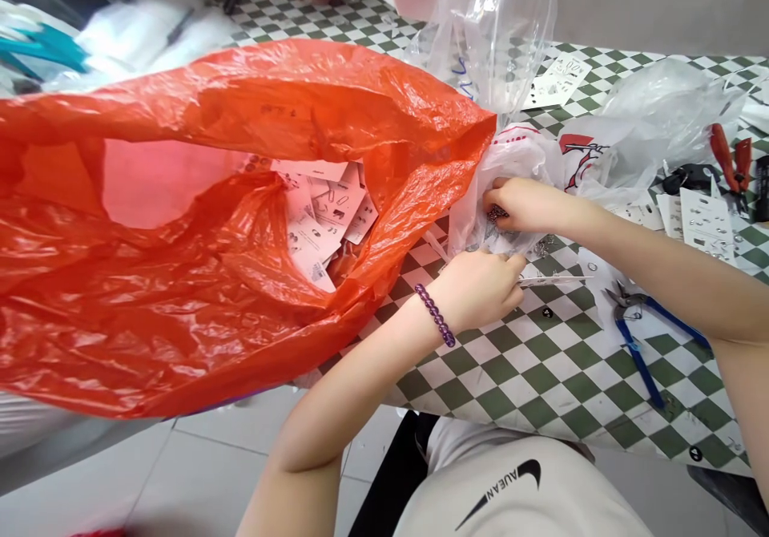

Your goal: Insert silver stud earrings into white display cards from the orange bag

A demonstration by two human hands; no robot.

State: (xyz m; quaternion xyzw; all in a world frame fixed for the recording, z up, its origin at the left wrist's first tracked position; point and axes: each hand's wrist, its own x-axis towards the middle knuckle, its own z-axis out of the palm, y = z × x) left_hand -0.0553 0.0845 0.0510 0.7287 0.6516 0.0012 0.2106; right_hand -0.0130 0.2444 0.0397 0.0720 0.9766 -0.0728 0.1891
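Card (pixel 556 280) partly hidden, seemingly in left hand (pixel 484 288)

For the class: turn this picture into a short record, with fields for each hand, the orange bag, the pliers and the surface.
Left hand: holds a white card, seen nearly edge-on
Right hand: at a translucent plastic bag, grip partly hidden
Orange bag: open, printed cards inside
Blue-handled pliers: handles spread
Surface: green-and-white checkered table
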